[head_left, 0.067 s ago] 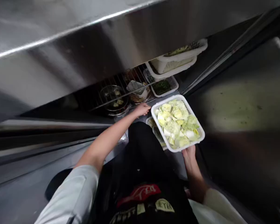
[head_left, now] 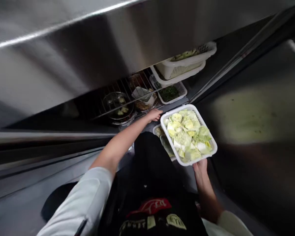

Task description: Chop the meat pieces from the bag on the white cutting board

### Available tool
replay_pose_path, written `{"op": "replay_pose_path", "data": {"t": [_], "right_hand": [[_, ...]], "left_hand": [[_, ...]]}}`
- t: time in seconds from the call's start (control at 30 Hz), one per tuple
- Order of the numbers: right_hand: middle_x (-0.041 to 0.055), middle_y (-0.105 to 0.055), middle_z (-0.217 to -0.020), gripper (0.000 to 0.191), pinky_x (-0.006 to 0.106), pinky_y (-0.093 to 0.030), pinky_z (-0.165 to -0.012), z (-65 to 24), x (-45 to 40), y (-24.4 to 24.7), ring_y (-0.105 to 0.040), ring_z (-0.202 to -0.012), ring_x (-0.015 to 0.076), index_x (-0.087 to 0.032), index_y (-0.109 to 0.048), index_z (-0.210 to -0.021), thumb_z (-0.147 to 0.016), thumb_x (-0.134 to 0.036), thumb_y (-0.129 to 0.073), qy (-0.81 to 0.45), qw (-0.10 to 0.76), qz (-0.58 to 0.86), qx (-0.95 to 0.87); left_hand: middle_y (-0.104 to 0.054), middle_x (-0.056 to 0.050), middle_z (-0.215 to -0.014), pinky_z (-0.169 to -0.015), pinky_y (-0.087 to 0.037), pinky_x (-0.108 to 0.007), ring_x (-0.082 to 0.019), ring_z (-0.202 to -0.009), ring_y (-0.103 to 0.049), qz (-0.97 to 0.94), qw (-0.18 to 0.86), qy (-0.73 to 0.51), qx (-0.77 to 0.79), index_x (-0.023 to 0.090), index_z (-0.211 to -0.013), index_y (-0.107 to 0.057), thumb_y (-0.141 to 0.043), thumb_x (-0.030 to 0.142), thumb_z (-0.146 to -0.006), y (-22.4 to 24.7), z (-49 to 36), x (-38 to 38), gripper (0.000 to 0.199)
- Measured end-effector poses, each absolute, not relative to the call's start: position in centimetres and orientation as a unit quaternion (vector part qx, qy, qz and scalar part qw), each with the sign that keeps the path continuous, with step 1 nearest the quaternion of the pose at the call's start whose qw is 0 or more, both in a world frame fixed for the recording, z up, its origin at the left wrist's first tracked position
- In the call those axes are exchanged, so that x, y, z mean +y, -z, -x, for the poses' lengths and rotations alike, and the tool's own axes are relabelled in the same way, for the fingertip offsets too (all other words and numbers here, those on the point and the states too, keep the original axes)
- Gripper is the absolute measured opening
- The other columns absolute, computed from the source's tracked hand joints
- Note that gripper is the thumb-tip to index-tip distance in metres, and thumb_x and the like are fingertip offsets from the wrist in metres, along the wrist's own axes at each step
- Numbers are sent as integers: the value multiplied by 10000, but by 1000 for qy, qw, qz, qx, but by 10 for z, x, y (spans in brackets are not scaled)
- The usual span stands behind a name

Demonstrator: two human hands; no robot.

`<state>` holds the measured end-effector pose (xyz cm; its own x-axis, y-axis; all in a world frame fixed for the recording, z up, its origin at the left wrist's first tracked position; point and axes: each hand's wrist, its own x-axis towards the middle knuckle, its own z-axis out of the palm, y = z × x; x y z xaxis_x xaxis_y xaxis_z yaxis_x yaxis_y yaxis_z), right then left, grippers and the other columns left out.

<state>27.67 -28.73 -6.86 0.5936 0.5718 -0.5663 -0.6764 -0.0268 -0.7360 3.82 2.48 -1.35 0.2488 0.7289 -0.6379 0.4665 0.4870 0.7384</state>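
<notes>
A white plastic basket (head_left: 212, 154) filled with cut pale green cabbage (head_left: 186, 134) is held out in front of me, slightly tilted. My right hand (head_left: 200, 165) grips its near edge from below, the fingers partly hidden under it. My left hand (head_left: 154, 115) is stretched forward beside the basket's far left corner, its fingers curled; whether they touch the rim or hold something small cannot be made out. Below, partly covered by the basket, are containers of food (head_left: 166, 144) low down near my knee.
An open steel refrigerator cabinet has a wire shelf (head_left: 127, 103) over round dishes (head_left: 120, 109) and a basket of dark greens (head_left: 169, 93). Stacked white baskets (head_left: 186, 60) stand at the right. A steel front (head_left: 118, 46) overhangs the opening. A metal door panel (head_left: 255, 108) is on my right.
The basket and both hands sit slightly lower in view, while the left hand has shifted a little to the right. The camera view has also shifted slightly.
</notes>
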Motion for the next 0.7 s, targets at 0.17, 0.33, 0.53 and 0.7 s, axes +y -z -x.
{"op": "replay_pose_path", "data": {"t": [0.17, 0.33, 0.53, 0.7], "right_hand": [[50, -748, -1265, 411, 412, -672, -848, -298, -334, 110, -747, -1076, 255, -245, -722, -1186, -831, -449, -685, -408, 693, 589, 81], [37, -767, -1221, 402, 421, -682, -785, -311, -365, 129, -764, -1049, 275, -294, -733, -1166, -790, -429, -686, -394, 667, 632, 29], [49, -771, -1205, 402, 471, -679, -802, -314, -363, 117, -767, -1047, 303, -293, -744, -1138, -779, -458, -668, -399, 665, 631, 7], [31, -778, -1192, 349, 428, -677, -800, -322, -351, 107, -776, -1021, 266, -305, -757, -1075, -771, -463, -687, -403, 673, 619, 35]], "left_hand": [[-687, -211, -1196, -803, -610, -325, -272, -1012, -713, -314, 671, -187, 645, 136, -1388, -553, -553, 604, -982, 46, -108, 85, 619], [-645, -159, -1348, -874, -617, -299, -232, -1105, -695, -256, 638, -308, 657, 178, -1381, -576, -652, 304, -968, 56, -143, 112, 438], [-655, -116, -1300, -915, -623, -291, -190, -1098, -689, -239, 651, -371, 618, 156, -1141, -630, -585, 163, -959, 16, -142, 68, 187], [-666, -59, -898, -879, -632, -308, -176, -925, -698, -290, 672, -327, 597, 159, -871, -605, -650, 140, -858, -36, -85, -2, 50]]}}
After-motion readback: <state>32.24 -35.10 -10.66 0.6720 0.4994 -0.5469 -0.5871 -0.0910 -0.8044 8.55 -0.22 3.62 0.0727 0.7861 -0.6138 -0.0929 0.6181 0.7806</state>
